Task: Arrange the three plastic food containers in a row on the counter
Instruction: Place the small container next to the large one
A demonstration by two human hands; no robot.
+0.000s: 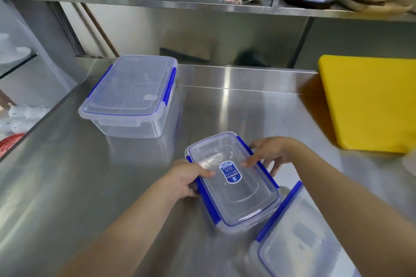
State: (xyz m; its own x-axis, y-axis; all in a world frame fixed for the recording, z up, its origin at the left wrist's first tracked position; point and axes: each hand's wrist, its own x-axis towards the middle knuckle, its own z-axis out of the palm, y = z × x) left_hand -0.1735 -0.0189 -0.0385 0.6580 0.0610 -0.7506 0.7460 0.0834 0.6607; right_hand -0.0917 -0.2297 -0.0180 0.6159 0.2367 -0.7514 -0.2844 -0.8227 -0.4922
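Three clear plastic containers with blue clips are on the steel counter [67, 175]. The large container [128, 94] stands at the back left, lid on. The middle container [234, 186], with a blue label on its lid, lies in front of me. My left hand [189, 177] grips its left edge, thumb on the lid. My right hand [267, 155] rests at its right edge, fingers spread over the lid and clip. The third container [299, 238] sits at the bottom right, partly under my right forearm and cut off by the frame.
A yellow cutting board [369, 103] lies at the right on the counter. A steel shelf [202, 4] above holds bagged goods and dark boxes. Beyond the counter's left edge are white items and something red [11, 144].
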